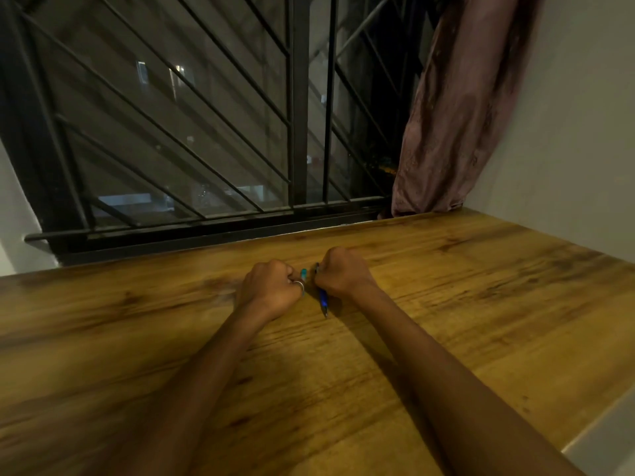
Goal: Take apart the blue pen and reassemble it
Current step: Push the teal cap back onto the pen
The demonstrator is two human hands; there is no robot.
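My right hand (342, 271) is closed in a fist around the blue pen (323, 300). Its blue barrel and dark tip stick out below the fist toward me, and a dark end shows above the fingers. My left hand (271, 290) is also closed, with a ring on one finger, and pinches a small teal piece (303, 273) close beside the right hand. Both hands rest on the wooden table (446, 304), near its middle. What the left fingers hide I cannot make out.
The table runs up to a dark window with a black metal grille (299, 108) at the back. A pink curtain (457, 108) hangs at the back right beside a pale wall (577, 132). The table's right edge (598, 417) drops off near my right forearm.
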